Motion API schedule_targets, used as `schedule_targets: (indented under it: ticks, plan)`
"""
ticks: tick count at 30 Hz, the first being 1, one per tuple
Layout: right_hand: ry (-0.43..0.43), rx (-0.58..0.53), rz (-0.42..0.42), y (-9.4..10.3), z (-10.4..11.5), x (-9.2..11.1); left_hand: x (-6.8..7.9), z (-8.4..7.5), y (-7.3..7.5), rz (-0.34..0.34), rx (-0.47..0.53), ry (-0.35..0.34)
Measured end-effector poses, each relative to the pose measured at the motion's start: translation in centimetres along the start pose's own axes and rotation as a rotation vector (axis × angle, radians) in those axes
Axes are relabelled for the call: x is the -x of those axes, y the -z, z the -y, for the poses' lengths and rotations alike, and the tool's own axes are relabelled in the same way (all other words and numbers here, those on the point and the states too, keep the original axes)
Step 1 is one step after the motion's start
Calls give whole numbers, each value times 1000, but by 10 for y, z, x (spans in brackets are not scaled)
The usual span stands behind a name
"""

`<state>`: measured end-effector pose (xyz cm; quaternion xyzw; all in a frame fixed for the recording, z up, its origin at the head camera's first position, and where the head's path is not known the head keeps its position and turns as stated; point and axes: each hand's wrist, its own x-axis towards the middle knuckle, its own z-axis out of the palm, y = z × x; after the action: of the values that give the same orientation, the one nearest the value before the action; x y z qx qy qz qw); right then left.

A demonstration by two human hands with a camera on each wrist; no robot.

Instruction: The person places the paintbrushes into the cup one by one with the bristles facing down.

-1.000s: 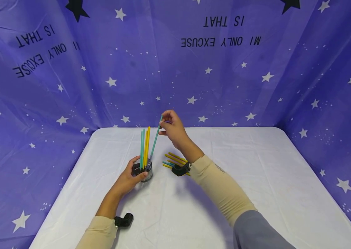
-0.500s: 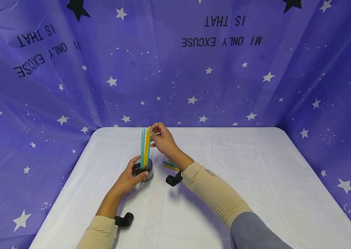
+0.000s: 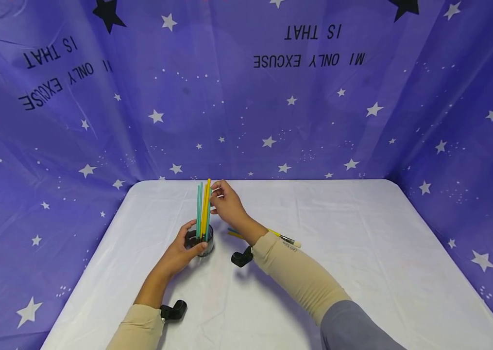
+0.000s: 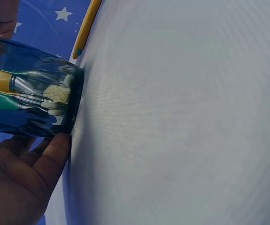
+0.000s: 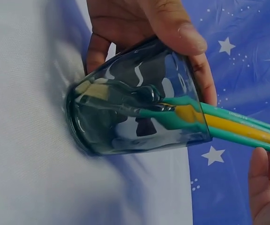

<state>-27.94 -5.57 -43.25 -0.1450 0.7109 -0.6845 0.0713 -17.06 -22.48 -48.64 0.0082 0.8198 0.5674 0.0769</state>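
Observation:
My left hand (image 3: 180, 255) grips a tinted glass (image 5: 149, 136) that stands on the table, its thumb across the near side. Several paintbrushes lean in the glass, bristles down, with yellow handles (image 3: 204, 214) and teal-green handles (image 3: 198, 209) rising above the rim. The pale bristles (image 4: 57, 93) rest near the glass bottom in the left wrist view. My right hand (image 3: 230, 206) pinches the upper part of a green-handled paintbrush (image 3: 209, 221) at the right of the bunch, whose lower end is inside the glass.
More paintbrushes lie on the white table (image 3: 360, 272) right of the glass, partly hidden under my right forearm; a yellow one (image 3: 287, 239) shows its bristle end. A purple star-printed cloth (image 3: 246, 97) hangs behind the table.
My right hand has moved left and down, bringing the green paintbrush from a slant to nearly upright beside the others in the glass. My left hand has stayed on the glass.

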Motion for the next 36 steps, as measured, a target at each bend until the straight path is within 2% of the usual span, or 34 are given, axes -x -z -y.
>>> schedule_targets:
  ticks: [6,15,20,28,36]
  plan:
    - [-7,-4,28,7,-6,0,-2,-1,0,7,0,21]
    - [-53,130,151,39,-28,6,-1,0,-1,2,-37,3]
    - [-79,175,152,62,-42,6,-1,1,0,-11,-64,27]
    - [-118,343,163,95,-57,3,1,-2,2,-8,-69,38]
    - [-198,378,200,110,-57,-1,1,-2,2,-6,-69,31]
